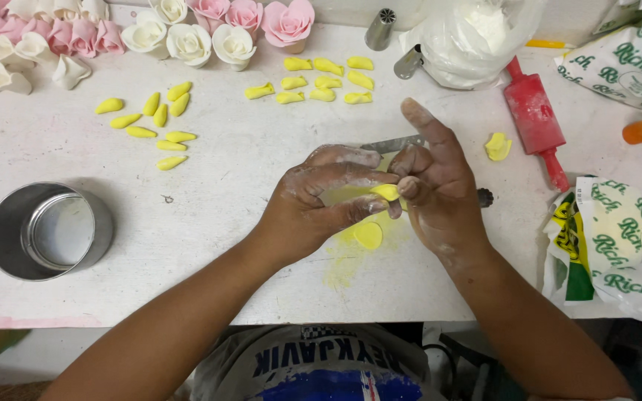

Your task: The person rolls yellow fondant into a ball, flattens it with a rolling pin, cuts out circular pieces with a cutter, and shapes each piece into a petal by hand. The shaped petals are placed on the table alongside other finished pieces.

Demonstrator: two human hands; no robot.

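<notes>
1. White and dusted with powder, the bench fills the view from above; the person's two forearms reach in from the bottom edge.
2. Both hands meet at the centre. The left hand has its thumb and fingers closed in a narrow grip on a small yellow paste piece.
3. The right hand lies against the left, its curled fingers touching the same yellow piece; its index finger points up and away. Whether it truly pinches the piece cannot be told.
4. Just below the hands, a flat yellow disc lies on the bench amid a smear of yellow powder.
5. Behind the hands, a metal blade shows partly, the rest hidden.
6. To the upper left, a cluster of yellow teardrop pieces lies spread on the bench; a second group of yellow petals lies nearer the top centre.
7. Along the top edge stand white roses and pink roses shaped from paste.
8. At the left sits a round metal tin, open side up.
9. To the right, well apart from the hands, lie a red rolling pin, a crumpled yellow scrap beside it, and a clear bag of white powder.
</notes>
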